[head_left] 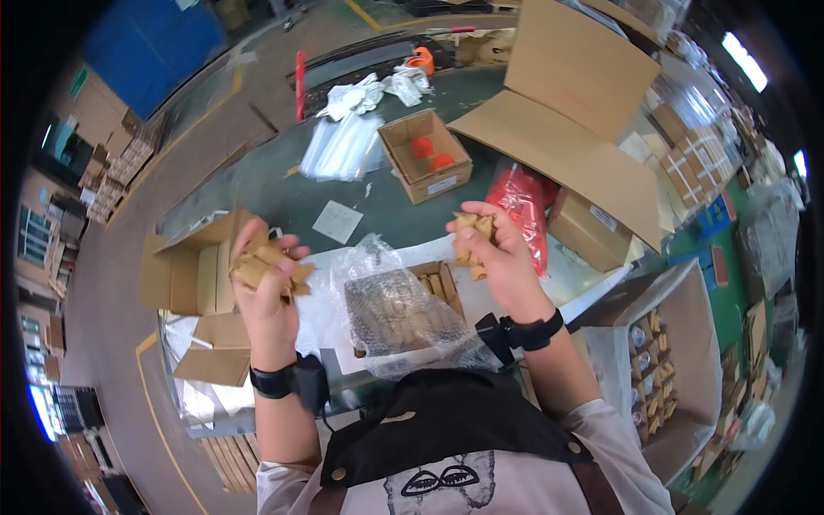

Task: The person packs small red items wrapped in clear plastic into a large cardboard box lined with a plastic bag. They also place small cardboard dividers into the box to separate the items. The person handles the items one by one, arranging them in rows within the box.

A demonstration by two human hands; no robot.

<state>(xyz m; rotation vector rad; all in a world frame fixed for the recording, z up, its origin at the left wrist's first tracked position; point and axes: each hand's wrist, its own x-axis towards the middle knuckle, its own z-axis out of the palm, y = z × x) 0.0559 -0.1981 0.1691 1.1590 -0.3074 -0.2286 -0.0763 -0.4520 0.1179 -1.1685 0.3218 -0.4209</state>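
My left hand (266,300) is raised at the left of the table, its fingers closed around several brown paper-wrapped pieces (256,264). Across from it, my right hand (506,257) grips another bunch of brown paper-wrapped pieces (469,245). Between and below them sits a shallow cardboard box (455,290) holding rows of similar wrapped pieces. Clear bubble wrap (386,300) covers most of that box and hides much of its contents. An open carton (196,257) stands beside my left hand. What is inside the paper wraps cannot be seen.
A small carton with orange items (416,172) stands farther back, near clear plastic bags (339,150). Red bagged goods (519,210) and a large flapped carton (575,154) lie beyond my right hand. At the right, a deep lined carton (695,343) holds wrapped pieces in dividers.
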